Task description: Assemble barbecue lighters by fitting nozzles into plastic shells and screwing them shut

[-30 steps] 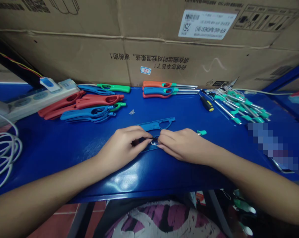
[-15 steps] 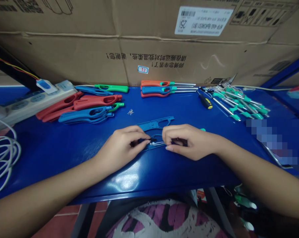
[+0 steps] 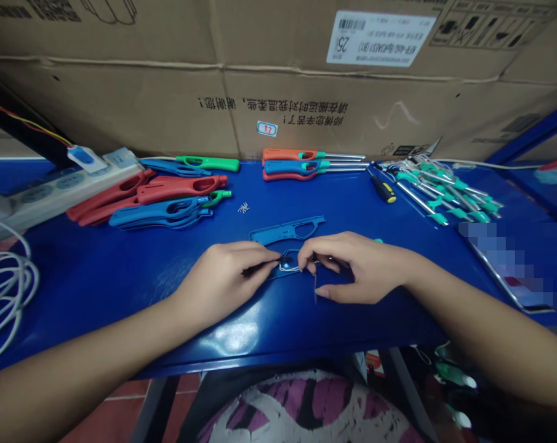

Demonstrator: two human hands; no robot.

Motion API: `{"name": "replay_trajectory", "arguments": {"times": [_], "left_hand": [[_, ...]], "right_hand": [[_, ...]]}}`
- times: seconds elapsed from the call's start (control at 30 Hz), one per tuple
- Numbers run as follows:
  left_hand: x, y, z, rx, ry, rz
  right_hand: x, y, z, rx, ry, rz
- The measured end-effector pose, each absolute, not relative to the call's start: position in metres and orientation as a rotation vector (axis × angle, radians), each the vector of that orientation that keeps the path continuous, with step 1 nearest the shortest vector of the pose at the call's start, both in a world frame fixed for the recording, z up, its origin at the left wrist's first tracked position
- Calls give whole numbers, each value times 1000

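Note:
My left hand (image 3: 229, 275) is closed in a pinch on the near blue lighter shell half (image 3: 278, 269) lying on the blue table (image 3: 121, 271). My right hand (image 3: 352, 266) pinches a thin wire (image 3: 291, 266) at that shell, and a dark strand hangs down from its fingers. A second blue shell half (image 3: 287, 232) lies just beyond both hands. A teal tip (image 3: 378, 240) shows behind my right hand.
Red, blue and green lighter shells (image 3: 158, 194) are piled at the back left, assembled lighters (image 3: 306, 165) at the back middle, metal tubes with teal ends (image 3: 444, 194) and a screwdriver (image 3: 383, 188) at the back right. A power strip (image 3: 61, 184), white cable (image 3: 5, 289) and cardboard boxes (image 3: 278, 74) border the table.
My right hand has turned palm-side up and shifted slightly right, its fingers now pinching the wire at the shell. My left hand has stayed in place.

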State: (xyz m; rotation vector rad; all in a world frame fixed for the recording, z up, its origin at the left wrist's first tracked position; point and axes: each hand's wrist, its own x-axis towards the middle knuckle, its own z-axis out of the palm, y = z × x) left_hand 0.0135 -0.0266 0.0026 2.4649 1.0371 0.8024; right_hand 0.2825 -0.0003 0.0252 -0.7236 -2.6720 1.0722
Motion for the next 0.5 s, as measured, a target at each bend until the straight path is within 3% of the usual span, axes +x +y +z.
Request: {"name": "replay_trajectory", "arguments": {"times": [0.5], "left_hand": [[14,-46,10,3007,1022,534]], "right_hand": [[268,-3,10,-860,-2605,744]]}}
